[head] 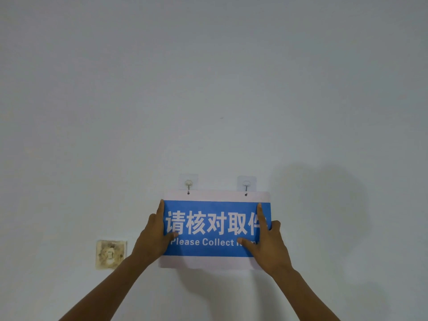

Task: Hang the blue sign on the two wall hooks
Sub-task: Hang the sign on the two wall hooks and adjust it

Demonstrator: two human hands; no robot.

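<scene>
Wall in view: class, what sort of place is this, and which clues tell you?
Probably an indoor pickup point: a plain painted wall, a blue sign reading "Please Collect", and a grimy wall switch.

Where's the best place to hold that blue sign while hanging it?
By its two short side edges, one hand from each side, as the left hand and right hand do. The blue sign is wide and flat, and this leaves its top holes clear for the hooks.

My feed dim and flat, bluish-grey cast over the wall point(208, 89), corners darker from vignetting, soft shadows thrown right and below the sign point(215, 228) and both arms, no glare, slight softness throughout, lettering still legible
</scene>
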